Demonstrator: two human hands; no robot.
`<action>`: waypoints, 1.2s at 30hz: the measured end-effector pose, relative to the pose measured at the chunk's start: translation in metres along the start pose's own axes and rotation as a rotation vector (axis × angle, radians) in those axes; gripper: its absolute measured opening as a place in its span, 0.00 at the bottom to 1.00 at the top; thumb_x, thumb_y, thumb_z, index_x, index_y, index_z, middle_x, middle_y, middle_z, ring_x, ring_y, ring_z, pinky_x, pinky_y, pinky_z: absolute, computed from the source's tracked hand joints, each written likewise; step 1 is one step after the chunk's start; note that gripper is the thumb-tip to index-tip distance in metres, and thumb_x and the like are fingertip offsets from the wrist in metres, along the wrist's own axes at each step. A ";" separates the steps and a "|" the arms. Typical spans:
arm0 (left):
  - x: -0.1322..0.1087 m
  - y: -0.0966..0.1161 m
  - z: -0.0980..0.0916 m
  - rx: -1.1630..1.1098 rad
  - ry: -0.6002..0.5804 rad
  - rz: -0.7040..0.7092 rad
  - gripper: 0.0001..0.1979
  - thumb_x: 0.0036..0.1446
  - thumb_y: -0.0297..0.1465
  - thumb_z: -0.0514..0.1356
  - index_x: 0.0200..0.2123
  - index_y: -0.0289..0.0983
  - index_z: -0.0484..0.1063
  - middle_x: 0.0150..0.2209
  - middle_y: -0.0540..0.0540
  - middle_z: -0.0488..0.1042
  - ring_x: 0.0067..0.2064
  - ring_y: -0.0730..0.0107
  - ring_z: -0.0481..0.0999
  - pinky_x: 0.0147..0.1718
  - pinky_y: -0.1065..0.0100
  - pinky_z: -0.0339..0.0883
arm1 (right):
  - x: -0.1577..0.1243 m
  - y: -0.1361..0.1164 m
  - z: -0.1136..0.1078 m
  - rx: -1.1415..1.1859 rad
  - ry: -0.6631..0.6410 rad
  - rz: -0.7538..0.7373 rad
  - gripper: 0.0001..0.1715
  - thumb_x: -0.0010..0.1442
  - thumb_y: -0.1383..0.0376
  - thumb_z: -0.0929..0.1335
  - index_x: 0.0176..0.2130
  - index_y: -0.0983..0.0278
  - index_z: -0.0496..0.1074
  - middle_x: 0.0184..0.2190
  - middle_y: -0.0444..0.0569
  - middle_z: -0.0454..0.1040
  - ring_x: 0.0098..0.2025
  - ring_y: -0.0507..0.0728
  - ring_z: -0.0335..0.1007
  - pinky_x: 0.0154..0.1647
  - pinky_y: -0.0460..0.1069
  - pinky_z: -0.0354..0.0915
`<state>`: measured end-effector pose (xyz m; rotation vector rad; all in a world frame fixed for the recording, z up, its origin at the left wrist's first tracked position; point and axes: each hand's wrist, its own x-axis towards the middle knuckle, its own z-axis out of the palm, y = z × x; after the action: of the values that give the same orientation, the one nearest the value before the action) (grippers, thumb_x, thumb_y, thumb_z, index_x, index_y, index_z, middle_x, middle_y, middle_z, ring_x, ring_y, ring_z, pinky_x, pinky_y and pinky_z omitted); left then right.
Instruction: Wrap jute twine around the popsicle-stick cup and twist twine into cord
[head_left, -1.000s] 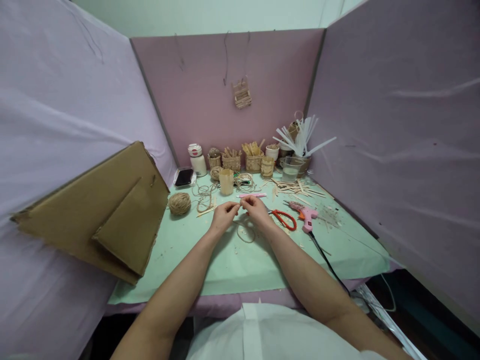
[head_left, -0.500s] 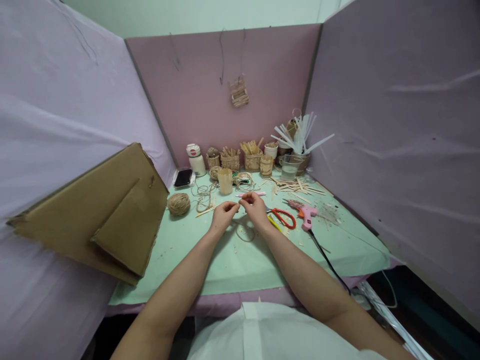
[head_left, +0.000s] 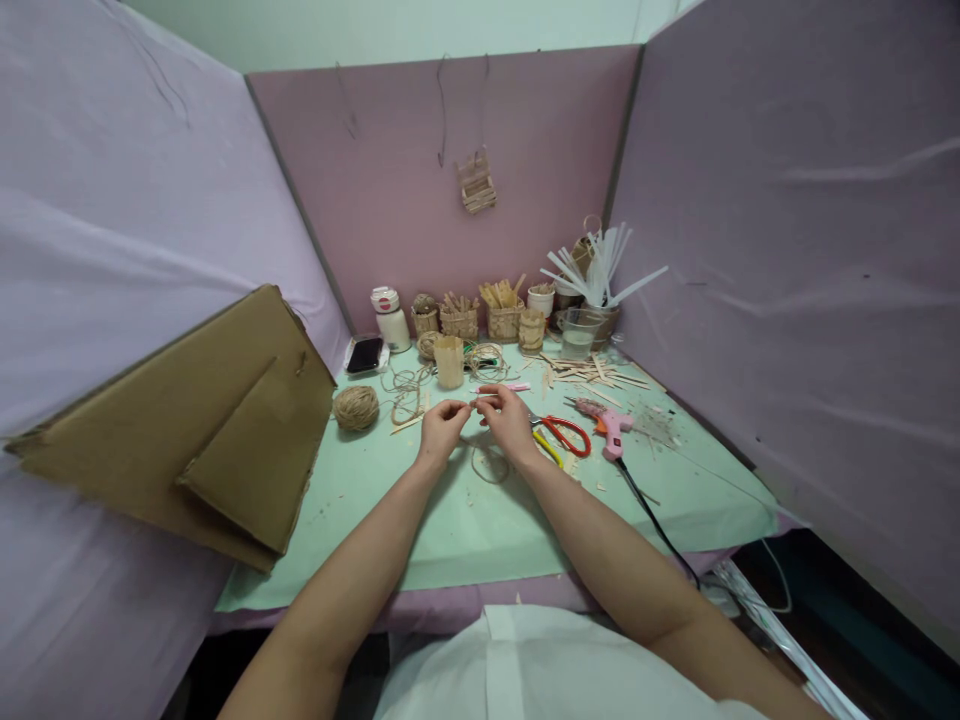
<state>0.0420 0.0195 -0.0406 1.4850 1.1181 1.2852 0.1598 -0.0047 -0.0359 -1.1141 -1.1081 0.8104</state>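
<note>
My left hand [head_left: 445,428] and my right hand [head_left: 505,415] meet fingertip to fingertip above the middle of the table. Both are closed in a pinch on a thin piece of twine [head_left: 489,478], whose loose loop hangs below and between them. The twine's ends at the fingertips are too small to make out. Just right of my right hand lie scissors with red handles [head_left: 568,437] and a yellow-handled tool [head_left: 548,449], partly hidden by my wrist. Beyond my fingers is a pink pen-like tool [head_left: 514,387]. A small cup of wooden slats [head_left: 449,362] stands behind my left hand.
A ball of twine [head_left: 355,408] and a folded cardboard piece [head_left: 225,430] are at left. On the right lies a pink glue gun [head_left: 614,430] with its black cord, near scattered wooden sticks [head_left: 596,371]. Baskets of sticks [head_left: 504,320] and a water cup [head_left: 578,338] line the back.
Both hands have shifted very slightly left, still pinched together. My right hand's fingers have spread a little, and the twine loop stays under them.
</note>
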 end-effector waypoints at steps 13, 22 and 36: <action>0.003 -0.001 -0.001 -0.187 -0.063 -0.093 0.12 0.41 0.37 0.64 0.29 0.36 0.74 0.28 0.49 0.74 0.30 0.74 0.68 0.30 0.71 0.60 | 0.007 0.009 -0.004 -0.052 0.003 0.006 0.10 0.46 0.60 0.68 0.28 0.63 0.64 0.22 0.41 0.67 0.25 0.51 0.63 0.23 0.44 0.60; 0.004 -0.001 -0.002 -0.007 -0.004 0.119 0.10 0.45 0.36 0.63 0.29 0.34 0.74 0.30 0.47 0.73 0.35 0.70 0.71 0.35 0.70 0.62 | 0.006 0.004 -0.003 -0.194 0.002 -0.094 0.09 0.49 0.61 0.64 0.26 0.64 0.71 0.23 0.44 0.71 0.28 0.52 0.64 0.31 0.47 0.60; 0.000 0.004 0.002 -0.329 -0.039 -0.221 0.06 0.40 0.32 0.63 0.24 0.35 0.71 0.24 0.52 0.67 0.27 0.78 0.64 0.26 0.74 0.56 | 0.003 0.003 -0.002 -0.232 -0.028 -0.122 0.08 0.49 0.63 0.65 0.26 0.65 0.72 0.24 0.45 0.72 0.28 0.52 0.66 0.33 0.47 0.62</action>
<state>0.0439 0.0186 -0.0369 1.1066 0.9615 1.2127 0.1626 -0.0018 -0.0382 -1.2166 -1.3055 0.6141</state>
